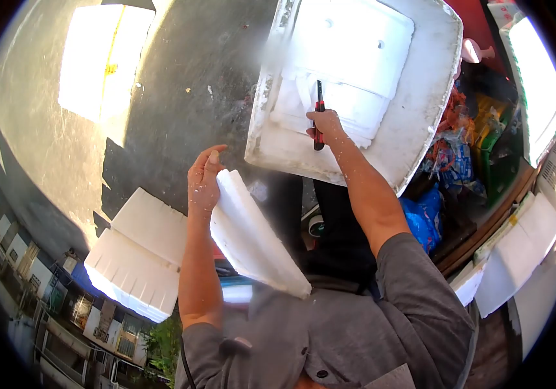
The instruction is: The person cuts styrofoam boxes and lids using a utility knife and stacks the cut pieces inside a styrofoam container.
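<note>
My left hand is closed at the upper end of a long white foam piece, which slants down against my shirt front. In my right hand is a utility knife with a red and black handle, its dark blade pointing away from me. Beneath the blade lie white foam slabs, the upper one with small round holes. A narrow white strip rests beside the blade tip. These slabs sit on a larger, dirt-stained white foam board with a worn rim.
A white foam box stands left of my arm. Another white box with yellow tape sits on the grey ground. At right are a blue plastic bag, a heap of colourful waste, and leaning white panels.
</note>
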Demonstrator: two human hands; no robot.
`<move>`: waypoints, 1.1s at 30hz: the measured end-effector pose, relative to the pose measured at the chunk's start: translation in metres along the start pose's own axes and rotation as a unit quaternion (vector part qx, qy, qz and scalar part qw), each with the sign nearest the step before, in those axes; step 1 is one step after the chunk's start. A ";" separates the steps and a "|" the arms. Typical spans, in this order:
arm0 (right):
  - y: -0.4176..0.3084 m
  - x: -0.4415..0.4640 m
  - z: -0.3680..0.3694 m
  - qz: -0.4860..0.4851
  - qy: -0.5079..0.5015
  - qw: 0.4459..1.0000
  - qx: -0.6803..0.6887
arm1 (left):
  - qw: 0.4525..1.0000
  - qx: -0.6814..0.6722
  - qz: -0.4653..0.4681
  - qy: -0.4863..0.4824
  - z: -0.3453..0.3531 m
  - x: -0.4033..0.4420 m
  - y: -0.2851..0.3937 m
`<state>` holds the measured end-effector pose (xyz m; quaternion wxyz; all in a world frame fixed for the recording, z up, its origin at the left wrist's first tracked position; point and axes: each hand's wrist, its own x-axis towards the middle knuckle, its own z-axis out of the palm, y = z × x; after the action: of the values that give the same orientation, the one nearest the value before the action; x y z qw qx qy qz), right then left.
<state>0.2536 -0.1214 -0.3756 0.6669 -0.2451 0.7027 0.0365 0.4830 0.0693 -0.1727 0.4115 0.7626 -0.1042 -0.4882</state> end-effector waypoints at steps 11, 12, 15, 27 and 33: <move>-0.011 0.019 0.071 0.059 -0.016 0.965 0.256 | 1.000 0.011 -0.001 0.003 -0.005 -0.001 -0.008; -0.008 0.023 0.078 0.051 -0.008 0.959 0.279 | 1.000 0.025 0.003 0.005 -0.005 -0.003 -0.008; -0.001 0.021 0.083 0.042 -0.039 0.962 0.269 | 0.999 0.036 0.004 0.007 -0.008 -0.003 -0.007; -0.004 0.018 0.063 -0.028 -0.173 0.950 0.259 | 0.999 0.041 -0.010 0.033 -0.003 -0.003 -0.017; -0.023 -0.042 -0.003 0.033 -0.237 0.939 0.246 | 0.981 0.173 0.020 0.090 0.012 0.009 0.019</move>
<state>0.2596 -0.1304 -0.3284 0.8522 -0.0347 0.5188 -0.0582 0.4820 0.0456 -0.1674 0.2909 0.8608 -0.1646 -0.3838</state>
